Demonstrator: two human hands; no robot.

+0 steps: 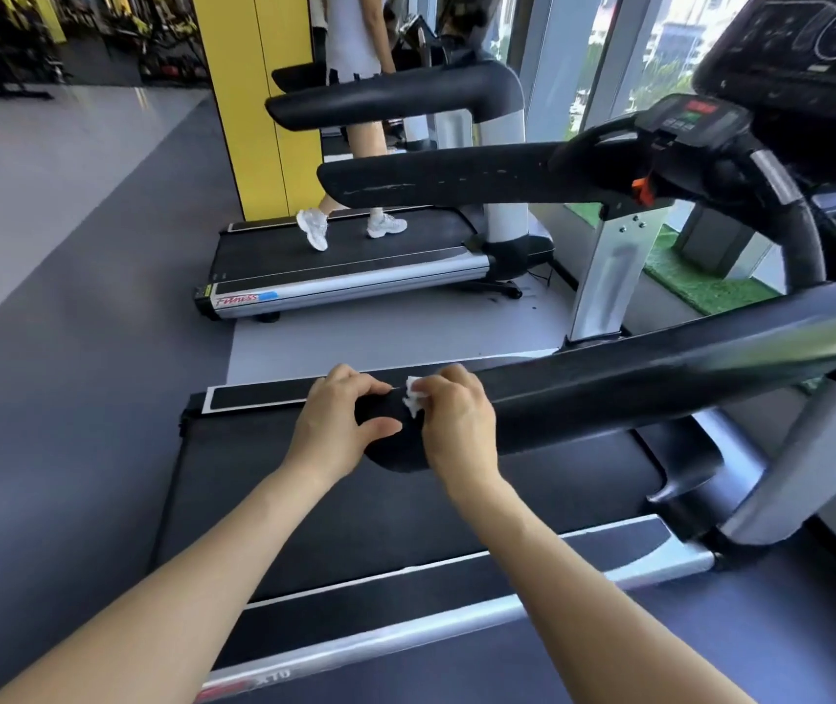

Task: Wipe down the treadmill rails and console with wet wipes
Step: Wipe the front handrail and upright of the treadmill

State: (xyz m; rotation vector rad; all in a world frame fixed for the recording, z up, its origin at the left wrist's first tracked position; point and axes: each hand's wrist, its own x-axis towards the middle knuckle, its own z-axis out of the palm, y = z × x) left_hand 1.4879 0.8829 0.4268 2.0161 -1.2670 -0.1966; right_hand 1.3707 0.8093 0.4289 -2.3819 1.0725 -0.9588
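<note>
A small crumpled white wet wipe [413, 396] sits on top of the near black rail [609, 398] of the treadmill, close to the rail's rounded free end. The right hand [456, 424] pinches the wipe between curled fingers and thumb and presses it onto the rail; most of the wipe is hidden under the fingers, with a white tuft showing at their left. The left hand [339, 424] grips the rail's end just beside the wipe, fingers curled over the top and thumb underneath, its fingertips almost touching the wipe.

Below the hands lies the dark treadmill belt [405, 505], edged by a silver side frame [405, 632]. The far rail [456, 177] of the same machine runs across the upper middle, joining the console [807, 43] at the far right, where a small control panel [695, 116] shows red and green.

Further left stands a second treadmill [354, 266], where a person's legs in white trainers [313, 228] are on its belt. A yellow pillar [263, 99] rises behind it.
</note>
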